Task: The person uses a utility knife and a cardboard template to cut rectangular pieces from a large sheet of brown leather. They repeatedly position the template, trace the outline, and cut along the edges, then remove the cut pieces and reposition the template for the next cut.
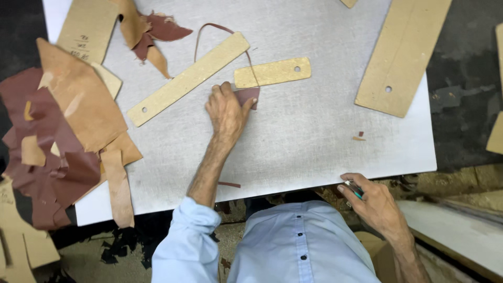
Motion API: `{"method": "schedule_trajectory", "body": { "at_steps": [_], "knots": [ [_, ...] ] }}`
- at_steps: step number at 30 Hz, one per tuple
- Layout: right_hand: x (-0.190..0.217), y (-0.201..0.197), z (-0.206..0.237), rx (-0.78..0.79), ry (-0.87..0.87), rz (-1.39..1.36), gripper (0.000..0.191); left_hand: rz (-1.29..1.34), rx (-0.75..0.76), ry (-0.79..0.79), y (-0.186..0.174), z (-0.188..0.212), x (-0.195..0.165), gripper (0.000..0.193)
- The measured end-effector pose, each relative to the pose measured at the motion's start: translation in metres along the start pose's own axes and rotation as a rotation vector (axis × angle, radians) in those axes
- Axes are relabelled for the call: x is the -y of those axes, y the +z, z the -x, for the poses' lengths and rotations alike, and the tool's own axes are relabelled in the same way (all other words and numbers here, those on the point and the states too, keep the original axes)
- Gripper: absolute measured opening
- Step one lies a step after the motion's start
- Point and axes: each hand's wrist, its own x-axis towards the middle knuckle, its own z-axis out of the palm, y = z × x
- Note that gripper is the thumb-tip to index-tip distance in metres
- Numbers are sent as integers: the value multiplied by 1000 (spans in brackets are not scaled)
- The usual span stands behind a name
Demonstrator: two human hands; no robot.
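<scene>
My left hand (226, 111) reaches out over the white cutting board (314, 136) and pinches a small maroon leather piece (249, 96). That piece lies just below a short tan cardboard template (272, 72) with a hole near its right end. A long tan template strip (188, 78) runs diagonally beside my fingers. A thin maroon leather strip (212, 27) loops above it. My right hand (373, 203) rests at the board's near edge, closed around a slim tool with a teal handle (356, 191).
A pile of maroon and tan leather scraps (63, 136) covers the board's left side. More scraps (152, 31) lie at the top. A large tan template with a hole (401, 52) sits at the upper right. Tiny offcuts (359, 137) lie on the board.
</scene>
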Motion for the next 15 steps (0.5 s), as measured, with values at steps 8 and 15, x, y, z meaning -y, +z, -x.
{"method": "schedule_trajectory", "body": {
  "at_steps": [8, 15],
  "knots": [
    [-5, 9, -22, -54, -9, -59, 38, -15, 310, 113, 17, 52, -2, 19],
    [33, 19, -73, -196, -393, -19, 36, 247, 1086, 110, -57, 265, -37, 19]
  ]
}}
